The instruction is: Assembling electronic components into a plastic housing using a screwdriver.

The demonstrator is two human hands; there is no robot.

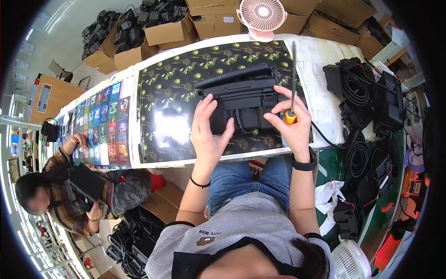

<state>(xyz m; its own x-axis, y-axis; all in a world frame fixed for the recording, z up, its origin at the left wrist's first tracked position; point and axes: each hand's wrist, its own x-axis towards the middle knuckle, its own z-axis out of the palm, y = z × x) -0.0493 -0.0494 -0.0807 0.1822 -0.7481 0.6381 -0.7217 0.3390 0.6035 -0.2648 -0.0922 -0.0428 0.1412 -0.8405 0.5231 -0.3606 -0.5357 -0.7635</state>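
Note:
A black plastic case (246,93) with a raised flap along its far side lies on the dark patterned mat (172,83) before me. A short black cable (239,122) runs inside its near part. My left hand (207,132) grips the case's left side, fingers along the edge and thumb toward its front. In my right hand (297,123) is a screwdriver (291,117) with an orange-yellow handle, its long shaft pointing away from me. The thumb and fingertips of that hand also lie at the case's right side.
Black cases with coiled cables (357,88) pile up at the right. A pink fan (263,18) stands at the far edge, before cardboard boxes (172,32) of black parts. To the left, a person (88,195) holds a black panel beside a colourful card sheet (100,125).

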